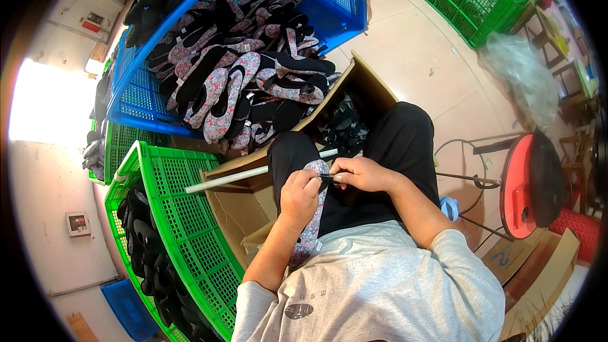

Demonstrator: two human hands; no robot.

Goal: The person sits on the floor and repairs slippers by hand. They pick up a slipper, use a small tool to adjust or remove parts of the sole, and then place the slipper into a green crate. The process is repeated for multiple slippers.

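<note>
We see the left hand [300, 195] clasping 1 floral slipper [310, 234] along the lap [354, 214], probably to steady it while the right hand [360, 173] pinches a small dark piece [326, 176] near its far end, with the blue crate [133, 98] of similar slippers [218, 123] seemingly placed for easy reach.

The scene is brightly lit, strongest at far left, where a white patch [47, 104] is blown out and hazes the wall [50, 174]. The hands [299, 197] look clear and evenly lit; shadow fills the box [373, 82] mid-frame. Black vignetting rims the frame, and the upper-right crate [459, 3] curves with fisheye distortion.
</note>
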